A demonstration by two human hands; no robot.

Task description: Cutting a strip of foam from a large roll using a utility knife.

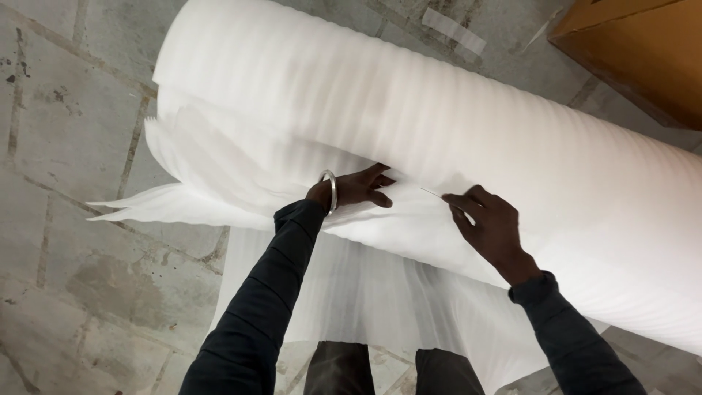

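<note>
A big roll of white foam sheet [409, 95] lies across the floor in front of me. Its loose end hangs down over my legs and fans out to the left. My left hand [358, 188], with a metal bangle on the wrist, presses flat on the loose sheet near the roll. My right hand [488, 223] pinches a thin blade [431, 192] whose tip touches the foam just right of my left fingers.
A grey concrete floor [80, 278] with cracks and stains lies to the left. A brown cardboard box [643, 51] stands at the top right corner. A strip of clear tape [453, 29] is stuck on the floor behind the roll.
</note>
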